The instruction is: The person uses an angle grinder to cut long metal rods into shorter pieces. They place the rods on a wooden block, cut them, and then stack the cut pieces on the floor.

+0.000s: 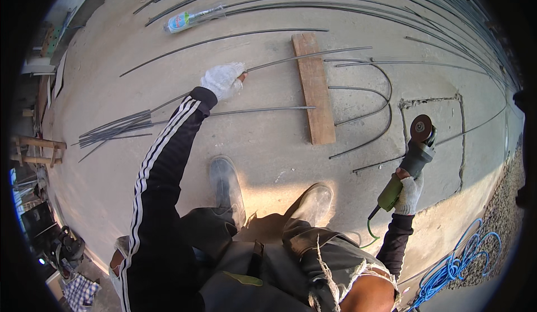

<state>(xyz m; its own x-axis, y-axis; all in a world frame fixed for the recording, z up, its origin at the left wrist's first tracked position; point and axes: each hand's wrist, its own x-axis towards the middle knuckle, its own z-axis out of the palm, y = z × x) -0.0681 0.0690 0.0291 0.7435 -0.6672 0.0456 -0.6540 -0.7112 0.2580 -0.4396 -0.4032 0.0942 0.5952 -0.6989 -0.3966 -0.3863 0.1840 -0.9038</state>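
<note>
My left hand (224, 81), in a white knit glove, is closed around a thin steel rod (274, 63). That rod's far end rests across a wooden board (315, 102) lying on the concrete floor. Another straight rod (263, 110) runs nearer my feet, its tip on the board. Out to the right, my gloved right hand (411, 191) grips the green body of an angle grinder (418, 156). The grinder's reddish-brown disc (420, 127) points away from me, apart from the rods. Whether the disc is spinning, I cannot tell.
Bent U-shaped rods (387, 91) lie right of the board. Several short rods (114, 126) are piled at the left. Long rods (313, 4) and a plastic bottle (180, 22) lie farther off. A blue hose or cable (447, 273) is coiled at the lower right.
</note>
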